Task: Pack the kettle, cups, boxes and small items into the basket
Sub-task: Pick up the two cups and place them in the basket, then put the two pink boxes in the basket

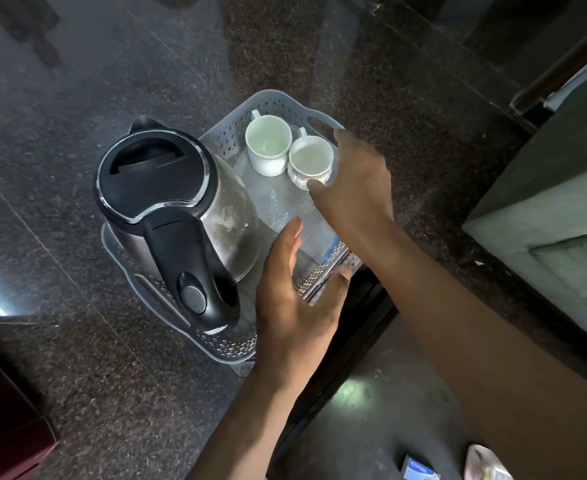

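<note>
A translucent perforated plastic basket [229, 131] sits on the dark granite counter. A steel kettle [167, 188] with black lid and handle stands in its left half. Two white cups are at its far end: a plain cup [268, 144] and a patterned cup [308, 164]. My right hand [354, 181] grips the patterned cup by its right side, thumb on the near wall. My left hand [295, 299] hovers open over the basket's near right rim, fingers straight. A flat pack with a blue edge [330, 251] lies on the basket floor between my hands.
The counter's front edge runs diagonally at lower right, with the floor below. A small blue box [420, 469] and a pale item [482, 462] lie on the floor at the bottom. A grey-green upholstered seat [555, 202] stands at right. A dark red object [5, 420] is at lower left.
</note>
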